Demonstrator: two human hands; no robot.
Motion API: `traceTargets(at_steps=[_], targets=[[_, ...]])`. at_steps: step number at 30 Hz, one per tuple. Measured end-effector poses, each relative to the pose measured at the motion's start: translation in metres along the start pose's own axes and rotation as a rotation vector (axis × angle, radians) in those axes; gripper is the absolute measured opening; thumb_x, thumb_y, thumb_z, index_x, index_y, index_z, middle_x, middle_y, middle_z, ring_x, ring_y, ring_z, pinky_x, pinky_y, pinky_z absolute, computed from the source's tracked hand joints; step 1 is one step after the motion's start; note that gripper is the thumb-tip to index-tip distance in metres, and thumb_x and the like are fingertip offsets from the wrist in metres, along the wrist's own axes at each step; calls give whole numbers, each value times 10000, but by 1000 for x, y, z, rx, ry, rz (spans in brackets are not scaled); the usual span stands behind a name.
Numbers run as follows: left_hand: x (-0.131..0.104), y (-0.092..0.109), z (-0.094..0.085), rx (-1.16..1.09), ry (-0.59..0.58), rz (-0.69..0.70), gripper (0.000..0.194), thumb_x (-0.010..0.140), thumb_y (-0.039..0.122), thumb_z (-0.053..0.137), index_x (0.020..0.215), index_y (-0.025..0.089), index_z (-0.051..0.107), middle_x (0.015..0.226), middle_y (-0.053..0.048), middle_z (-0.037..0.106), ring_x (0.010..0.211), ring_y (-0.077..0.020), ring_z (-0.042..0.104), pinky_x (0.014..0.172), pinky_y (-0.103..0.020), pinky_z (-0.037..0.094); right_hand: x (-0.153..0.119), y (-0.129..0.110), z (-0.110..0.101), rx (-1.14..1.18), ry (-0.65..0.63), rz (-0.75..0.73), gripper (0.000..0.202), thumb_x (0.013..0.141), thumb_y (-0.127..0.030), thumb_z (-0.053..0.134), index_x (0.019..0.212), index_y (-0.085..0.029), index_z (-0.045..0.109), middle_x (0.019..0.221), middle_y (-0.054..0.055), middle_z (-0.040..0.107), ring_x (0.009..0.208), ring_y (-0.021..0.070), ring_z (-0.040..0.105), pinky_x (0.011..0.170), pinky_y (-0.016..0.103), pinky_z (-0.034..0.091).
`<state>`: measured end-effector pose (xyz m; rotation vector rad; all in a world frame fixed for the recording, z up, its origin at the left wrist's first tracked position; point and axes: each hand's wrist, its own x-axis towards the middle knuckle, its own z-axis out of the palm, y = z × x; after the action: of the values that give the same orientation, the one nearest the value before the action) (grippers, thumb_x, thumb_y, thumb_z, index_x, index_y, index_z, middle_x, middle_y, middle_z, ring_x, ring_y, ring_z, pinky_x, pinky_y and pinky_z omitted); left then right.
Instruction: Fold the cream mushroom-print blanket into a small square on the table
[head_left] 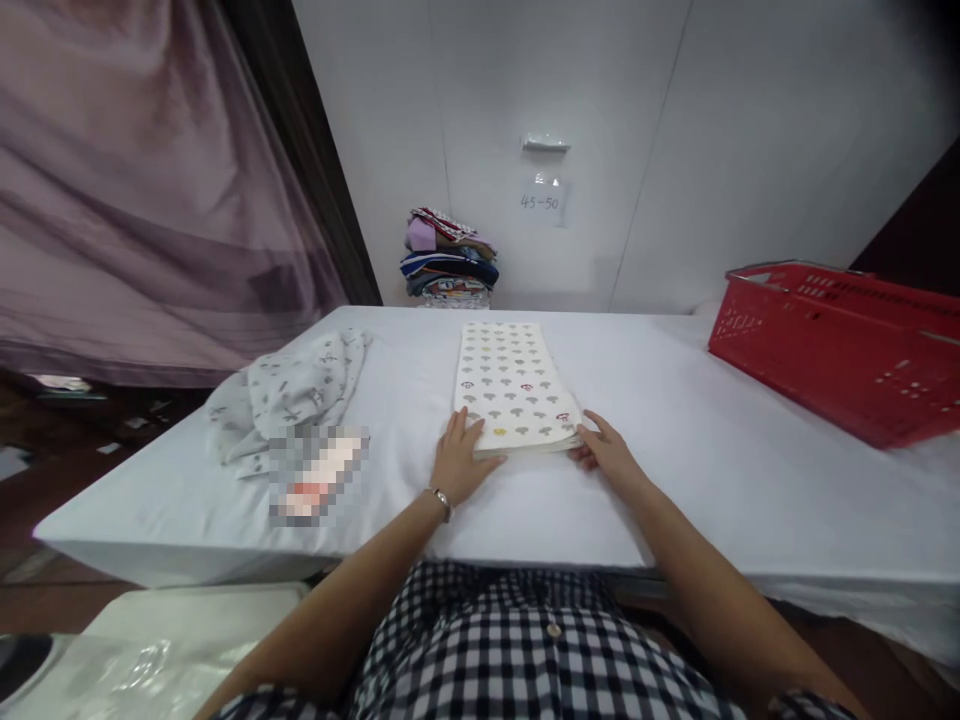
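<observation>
A white folded cloth [506, 375] printed with small grey mushroom shapes, a few of them red or yellow, lies lengthwise on the white-covered table [645, 390]. My left hand [459, 455] rests at its near left corner, fingers spread and partly on the fabric, a bracelet at the wrist. At the near right corner, my right hand [606, 450] holds the layered edge, index finger on top and other fingers curled at the side. Several layers show along that edge.
A crumpled white cloth with dark print [300, 390] lies on the left, beside a pixelated object [322, 478]. A red plastic basket [832, 350] stands at the right. Folded clothes [450, 262] are stacked by the back wall, near a "45-50" label [541, 203]. A pinkish curtain [142, 170] hangs left.
</observation>
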<state>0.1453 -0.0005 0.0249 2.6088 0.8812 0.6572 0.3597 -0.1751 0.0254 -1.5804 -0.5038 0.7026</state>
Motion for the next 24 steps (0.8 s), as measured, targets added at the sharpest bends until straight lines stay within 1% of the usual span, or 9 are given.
traceTargets(at_steps=[3, 6, 8, 10, 12, 14, 17, 20, 24], targets=[[-11, 12, 4, 169, -22, 198, 614, 725, 502, 616, 1265, 242, 480, 1474, -98, 258, 1361, -309, 176, 1074, -539, 163, -4, 4, -2, -12, -25, -56, 614, 823, -335, 576, 1374, -203, 340, 661, 23, 659, 542, 139, 614, 397, 190, 422], [-2, 21, 8, 192, -49, 303, 435, 790, 382, 577, 1201, 250, 532, 1394, -85, 410, 1315, -281, 297, 1072, -538, 142, -5, 3, -1, 23, -13, 7, 643, 829, -298, 558, 1398, -182, 282, 656, 26, 660, 526, 136, 613, 386, 185, 394], [9, 26, 8, 152, -84, 304, 286, 833, 324, 521, 1103, 256, 589, 1276, -64, 540, 1223, -255, 425, 1052, -518, 190, -4, 0, 0, 56, 7, 70, 648, 833, -295, 546, 1401, -167, 261, 685, 36, 663, 511, 136, 614, 363, 181, 365], [20, 30, 5, 119, -131, 256, 213, 867, 307, 460, 974, 245, 634, 1095, -54, 643, 1075, -230, 538, 997, -462, 284, -5, -4, 1, 82, 28, 116, 642, 836, -297, 540, 1395, -150, 260, 687, 36, 656, 497, 132, 611, 350, 178, 349], [27, 31, 1, 114, -171, 180, 270, 891, 324, 398, 870, 218, 645, 936, -69, 673, 939, -221, 589, 903, -400, 364, -6, -7, 3, 87, 46, 133, 641, 829, -279, 549, 1387, -138, 267, 660, 25, 641, 490, 127, 606, 349, 173, 345], [30, 31, -3, 123, -194, 116, 331, 903, 338, 350, 812, 198, 636, 858, -86, 666, 878, -227, 594, 835, -367, 392, -7, -8, 4, 80, 51, 129, 644, 816, -254, 563, 1380, -134, 277, 644, 19, 632, 492, 123, 602, 351, 167, 341], [28, 26, -4, 87, -201, 109, 295, 895, 335, 369, 832, 202, 625, 883, -81, 659, 901, -218, 576, 854, -348, 378, -6, -8, 5, 66, 51, 131, 643, 800, -263, 581, 1367, -136, 305, 672, 27, 636, 482, 111, 590, 343, 160, 317], [22, 19, -1, 8, -165, 187, 190, 848, 308, 474, 932, 225, 622, 997, -63, 648, 1001, -213, 543, 923, -352, 344, -4, -6, 5, 28, 60, 114, 643, 771, -267, 599, 1347, -140, 343, 698, 24, 631, 452, 94, 558, 331, 163, 289], [16, 8, -1, -1, -69, 261, 222, 813, 239, 515, 1005, 239, 626, 1110, -59, 628, 1132, -233, 486, 982, -397, 314, -2, -1, 5, -52, 73, 51, 632, 712, -175, 575, 1317, -135, 398, 569, -41, 554, 382, 67, 454, 330, 166, 262]])
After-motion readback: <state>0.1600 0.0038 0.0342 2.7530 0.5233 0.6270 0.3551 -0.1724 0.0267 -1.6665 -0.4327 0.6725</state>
